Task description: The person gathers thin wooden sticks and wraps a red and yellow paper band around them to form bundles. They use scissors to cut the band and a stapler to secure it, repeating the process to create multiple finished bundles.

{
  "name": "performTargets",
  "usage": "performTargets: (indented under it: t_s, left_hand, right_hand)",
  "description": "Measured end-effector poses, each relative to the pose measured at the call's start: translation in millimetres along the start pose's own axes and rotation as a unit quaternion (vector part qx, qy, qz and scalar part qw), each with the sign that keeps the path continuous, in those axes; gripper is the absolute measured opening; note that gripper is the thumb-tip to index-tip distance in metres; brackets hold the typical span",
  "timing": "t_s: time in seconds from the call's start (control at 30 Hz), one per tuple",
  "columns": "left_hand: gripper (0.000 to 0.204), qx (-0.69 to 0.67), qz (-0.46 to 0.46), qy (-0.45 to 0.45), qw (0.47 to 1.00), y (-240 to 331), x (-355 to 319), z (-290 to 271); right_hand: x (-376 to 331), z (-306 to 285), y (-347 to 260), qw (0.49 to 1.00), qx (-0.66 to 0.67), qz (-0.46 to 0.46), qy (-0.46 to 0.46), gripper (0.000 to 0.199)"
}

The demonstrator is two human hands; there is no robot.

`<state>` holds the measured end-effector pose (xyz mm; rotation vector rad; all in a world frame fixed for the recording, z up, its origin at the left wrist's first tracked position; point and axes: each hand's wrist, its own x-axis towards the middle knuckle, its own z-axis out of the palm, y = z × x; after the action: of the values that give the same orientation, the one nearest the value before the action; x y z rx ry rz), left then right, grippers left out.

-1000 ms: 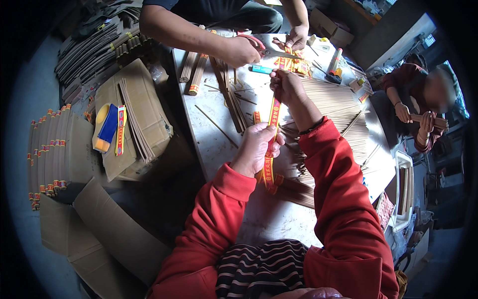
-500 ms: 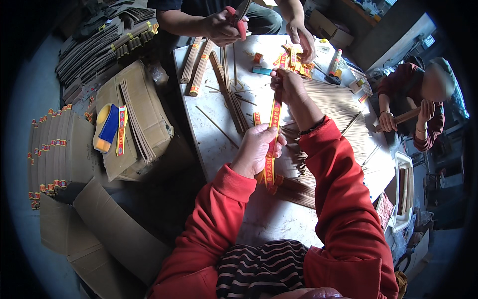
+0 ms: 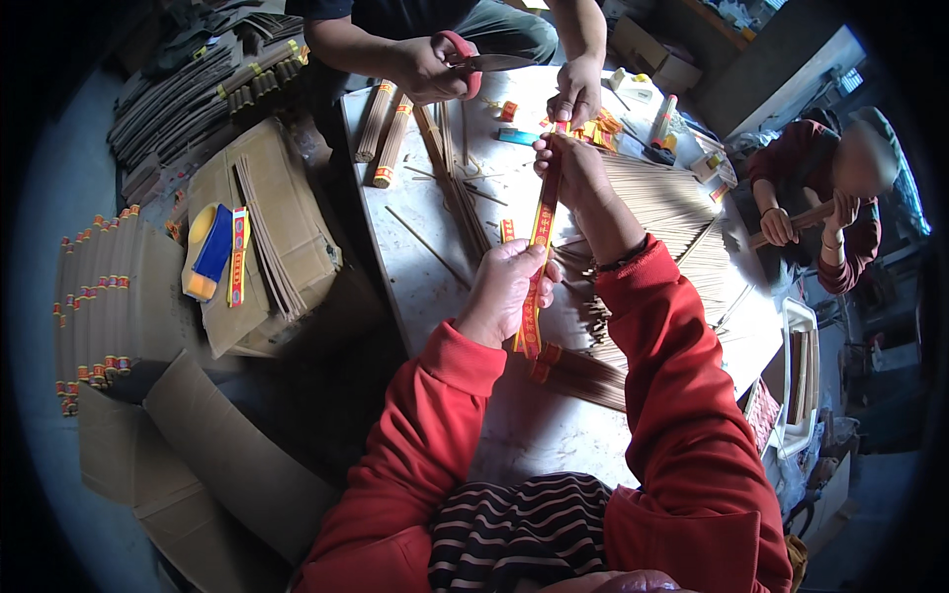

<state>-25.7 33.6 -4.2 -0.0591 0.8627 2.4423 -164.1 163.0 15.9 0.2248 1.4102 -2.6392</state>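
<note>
Between both my hands a long red-and-yellow paper strip (image 3: 543,225) is stretched over the table. My left hand (image 3: 502,292) is closed on its lower part, and the lower end hangs below the fingers. Farther away, my right hand (image 3: 581,180) pinches the strip near its upper end. Just beyond it, a co-worker's hand (image 3: 577,91) pinches at the strip's far end. That person's other hand holds red-handled scissors (image 3: 502,62), blades pointing right. Beneath my right forearm lies a wide spread of thin brown incense sticks (image 3: 652,208). A bundle of sticks (image 3: 588,379) lies right of my left hand.
The white table (image 3: 420,242) carries banded bundles (image 3: 393,146), loose sticks and a teal tape roll (image 3: 518,136). At left, cardboard (image 3: 287,208) holds a blue-and-yellow tape dispenser (image 3: 210,252). Stacked bundles (image 3: 99,296) stand farther left. Another person (image 3: 816,208) sits at right, holding sticks.
The co-worker's right-side hand has come down to the strip's far end. Their scissors have swung from pointing up to pointing right. My hands have shifted only slightly, still holding the strip.
</note>
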Motion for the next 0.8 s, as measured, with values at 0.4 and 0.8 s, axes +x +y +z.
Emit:
performTargets:
  t_s: [0.4,0.8]
  left_hand:
    - [0.011,-0.003,-0.001,0.004,1.0,-0.8,2.7,-0.8]
    - [0.009,-0.025,0.002,-0.003,1.0,-1.4,3.1,-1.0]
  right_hand:
    - [-64.7,11.8,23.6,0.999,0.01,0.019,0.03,0.016]
    - [-64.9,11.6,25.5,0.999,0.006,0.018,0.029,0.015]
